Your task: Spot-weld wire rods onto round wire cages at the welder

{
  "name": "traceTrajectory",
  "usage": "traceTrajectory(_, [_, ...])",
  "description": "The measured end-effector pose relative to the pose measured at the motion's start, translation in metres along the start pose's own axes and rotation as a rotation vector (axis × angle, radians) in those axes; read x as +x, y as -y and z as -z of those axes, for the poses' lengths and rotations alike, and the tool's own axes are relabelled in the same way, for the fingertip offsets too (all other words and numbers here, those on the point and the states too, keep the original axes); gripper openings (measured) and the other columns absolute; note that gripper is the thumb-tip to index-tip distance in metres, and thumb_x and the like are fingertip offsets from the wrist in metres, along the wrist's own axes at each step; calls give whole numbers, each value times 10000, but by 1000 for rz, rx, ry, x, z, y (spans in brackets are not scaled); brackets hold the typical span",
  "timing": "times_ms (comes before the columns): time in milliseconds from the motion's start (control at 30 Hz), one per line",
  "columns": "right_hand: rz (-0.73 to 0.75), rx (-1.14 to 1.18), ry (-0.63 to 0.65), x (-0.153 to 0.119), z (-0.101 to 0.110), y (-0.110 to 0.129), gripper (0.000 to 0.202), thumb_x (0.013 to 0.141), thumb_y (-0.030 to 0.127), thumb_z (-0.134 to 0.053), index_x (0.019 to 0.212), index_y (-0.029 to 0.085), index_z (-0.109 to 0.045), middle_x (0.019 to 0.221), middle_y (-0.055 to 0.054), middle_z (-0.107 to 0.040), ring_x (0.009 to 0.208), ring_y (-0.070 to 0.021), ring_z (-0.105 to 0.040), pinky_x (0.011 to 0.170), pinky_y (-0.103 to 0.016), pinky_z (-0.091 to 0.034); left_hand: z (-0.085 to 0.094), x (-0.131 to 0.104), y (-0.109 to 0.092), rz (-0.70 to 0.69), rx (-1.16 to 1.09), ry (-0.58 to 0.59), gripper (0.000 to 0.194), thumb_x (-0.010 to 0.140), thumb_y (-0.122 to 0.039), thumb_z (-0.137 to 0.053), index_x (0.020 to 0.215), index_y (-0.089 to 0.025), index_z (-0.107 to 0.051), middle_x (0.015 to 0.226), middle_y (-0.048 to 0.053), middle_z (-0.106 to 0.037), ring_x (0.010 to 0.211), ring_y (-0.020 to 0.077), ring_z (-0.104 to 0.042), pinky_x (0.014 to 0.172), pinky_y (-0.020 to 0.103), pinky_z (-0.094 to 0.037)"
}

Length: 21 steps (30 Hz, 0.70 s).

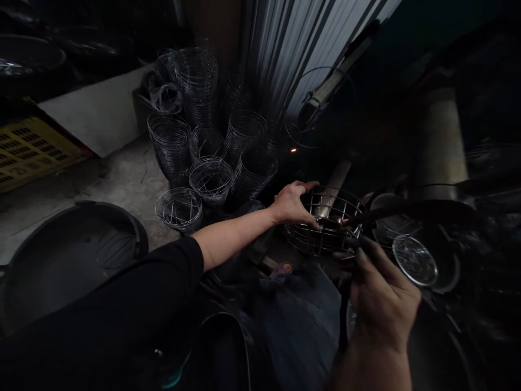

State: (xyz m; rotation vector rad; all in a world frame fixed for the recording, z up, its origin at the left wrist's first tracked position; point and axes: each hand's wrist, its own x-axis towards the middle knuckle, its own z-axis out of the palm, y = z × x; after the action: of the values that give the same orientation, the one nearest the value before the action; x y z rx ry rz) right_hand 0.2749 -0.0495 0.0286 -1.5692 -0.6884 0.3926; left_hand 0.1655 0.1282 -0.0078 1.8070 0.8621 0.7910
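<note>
Spanning the basket [321, 233] rim widely with the left hand [291, 203], likely to steady it; at its side with the right hand [382, 298], too blurred to tell whether gripping anything.

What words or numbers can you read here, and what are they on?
"2", probably: a reddish mark on the yellow crate; the marks beside it are too blurred to read.
I can't make out any writing on the wire basket under the left hand, the wire stacks or the black tub.
</note>
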Motion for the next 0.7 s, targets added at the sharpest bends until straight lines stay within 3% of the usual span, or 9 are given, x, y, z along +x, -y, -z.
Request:
traceTrajectory(100, [-120,6,57,-9,2,-9,430,668,368,-827,1037,162,-745,985,-82,-735,769,-175,-676,728,-321,-575,2,4,6,-14,-10,12,1170,343,-435,-920,1399,-183,-483,1353,132,-508,1252,344,-497,1085,475,-411])
traceTrajectory(200, [-209,36,148,-18,11,-18,393,669,369,-822,999,168,-751,802,-42,-723,544,-95,-570,561,-248,-516,3,-7,25,-55,-75,47,1339,324,-443,-929,1495,-224,-317,1558,140,-286,1440,371,-261,1196,503,-232])
traceTrajectory(267, [-209,-5,271,-24,19,-22,465,680,360,-815,1109,208,-718,916,-44,-732,661,-121,-629,631,-255,-535,-1,-17,42,12,-178,58,1457,283,-386,-943,1529,-220,-206,1596,147,-203,1475,363,-172,1213,502,-176])
traceTrajectory(333, [-101,-160,405,-31,27,-22,582,687,361,-807,1237,248,-655,1135,-58,-702,957,-194,-668,810,-309,-553,-8,-26,56,144,-359,78,1436,298,-330,-943,1526,-197,-211,1540,172,-324,1418,356,-309,1176,513,-267])
traceTrajectory(400, [111,-359,502,-39,29,-16,540,724,382,-768,1238,256,-660,1196,-60,-683,1090,-233,-642,893,-336,-543,-14,-30,65,238,-545,77,1295,343,-310,-932,1479,-160,-330,1402,172,-501,1281,328,-482,1097,505,-390])
traceTrajectory(467, [357,-513,565,-46,28,-3,386,792,393,-700,1153,257,-714,1107,-56,-721,1018,-227,-681,828,-301,-570,-12,-33,65,258,-645,47,1161,347,-300,-928,1391,-119,-453,1286,156,-587,1196,304,-545,1059,482,-433])
traceTrajectory(567, [620,-569,611,-57,20,26,245,847,371,-654,1038,260,-760,952,-43,-755,849,-201,-724,700,-246,-584,6,-46,56,169,-536,12,1098,293,-277,-930,1304,-113,-535,1276,139,-573,1219,308,-522,1088,459,-405])
traceTrajectory(633, [631,-521,646,-60,13,43,200,851,363,-656,970,256,-775,868,-32,-758,770,-186,-727,661,-230,-581,22,-62,44,49,-355,32,1070,289,-273,-922,1286,-138,-557,1281,123,-546,1219,308,-519,1086,445,-408])
traceTrajectory(700, [507,-470,713,-56,5,50,196,849,365,-652,937,245,-779,822,-30,-753,723,-173,-720,626,-216,-570,34,-80,30,-66,-147,54,1056,306,-282,-906,1293,-150,-555,1262,115,-527,1194,303,-529,1072,434,-423])
